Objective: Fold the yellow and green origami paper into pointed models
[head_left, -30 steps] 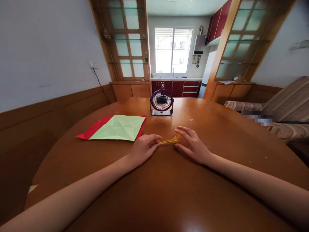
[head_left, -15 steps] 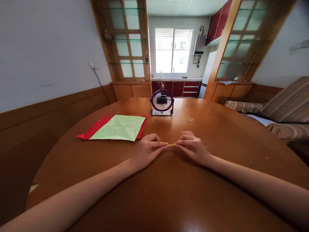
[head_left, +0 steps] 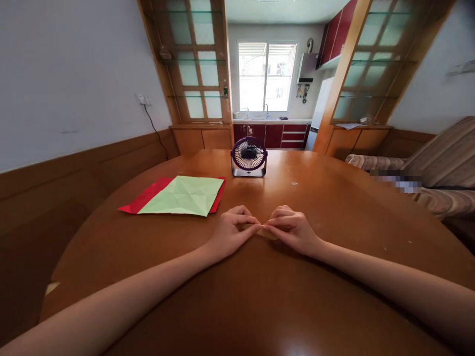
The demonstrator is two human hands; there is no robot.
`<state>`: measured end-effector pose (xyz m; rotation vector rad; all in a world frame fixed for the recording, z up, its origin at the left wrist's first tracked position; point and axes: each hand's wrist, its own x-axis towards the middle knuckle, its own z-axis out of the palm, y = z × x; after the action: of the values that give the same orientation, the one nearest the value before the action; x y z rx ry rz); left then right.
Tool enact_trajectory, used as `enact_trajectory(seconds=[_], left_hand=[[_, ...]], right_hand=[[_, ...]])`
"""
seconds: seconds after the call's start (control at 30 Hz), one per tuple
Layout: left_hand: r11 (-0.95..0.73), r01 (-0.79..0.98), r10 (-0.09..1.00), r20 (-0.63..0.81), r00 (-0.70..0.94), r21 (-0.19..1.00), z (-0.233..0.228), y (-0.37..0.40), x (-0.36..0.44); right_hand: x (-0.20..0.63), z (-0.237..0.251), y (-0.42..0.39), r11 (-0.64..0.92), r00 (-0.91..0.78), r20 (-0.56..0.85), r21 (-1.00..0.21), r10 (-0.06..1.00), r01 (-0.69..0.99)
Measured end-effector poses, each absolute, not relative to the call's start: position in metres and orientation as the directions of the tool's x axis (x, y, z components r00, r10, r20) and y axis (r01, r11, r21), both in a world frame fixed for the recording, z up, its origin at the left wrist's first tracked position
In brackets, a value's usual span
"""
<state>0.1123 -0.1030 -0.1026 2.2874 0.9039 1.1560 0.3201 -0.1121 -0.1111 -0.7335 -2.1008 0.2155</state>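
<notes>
Your left hand and right hand meet fingertip to fingertip near the middle of the bench. Both sets of fingers are curled and pinching a small folded yellow paper, which shows only as a sliver between the fingertips, low against the bench. Green paper lies on red paper toward the left edge; a small fan stands at the far edge.

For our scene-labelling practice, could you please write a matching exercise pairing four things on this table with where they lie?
Things:
1. green paper
2. red paper
3. small fan
4. yellow paper

Places:
A. pinched between the left hand and right hand
B. upright at the table's far side
C. on top of another sheet
D. flat beneath another sheet

Pairs: 1-C, 2-D, 3-B, 4-A
</notes>
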Motion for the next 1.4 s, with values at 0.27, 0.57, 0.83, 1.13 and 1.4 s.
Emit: enact_trajectory(seconds=[0.27,0.57,0.83,1.13,1.4], left_hand=[[-0.562,0.253,0.796,0.432,0.424,0.787,-0.106,-0.095,0.111],[-0.564,0.201,0.795,0.462,0.393,0.801,-0.107,-0.092,0.106],[-0.532,0.19,0.798,0.414,0.437,0.825,-0.108,-0.093,0.111],[-0.471,0.217,0.864,0.399,0.306,0.855,-0.111,-0.087,0.111],[-0.441,0.197,0.874,0.37,0.314,0.876,-0.111,-0.088,0.111]], right_hand=[[0.32,-0.112,-0.11,0.702,-0.394,0.582,-0.617,0.711,0.356],[0.323,-0.11,-0.109,0.593,-0.373,0.482,-0.752,0.793,0.289],[0.321,-0.11,-0.109,0.534,-0.38,0.422,-0.803,0.823,0.266],[0.326,-0.109,-0.108,0.453,-0.319,0.365,-0.849,0.875,0.271],[0.328,-0.111,-0.108,0.409,-0.294,0.33,-0.873,0.897,0.265]])
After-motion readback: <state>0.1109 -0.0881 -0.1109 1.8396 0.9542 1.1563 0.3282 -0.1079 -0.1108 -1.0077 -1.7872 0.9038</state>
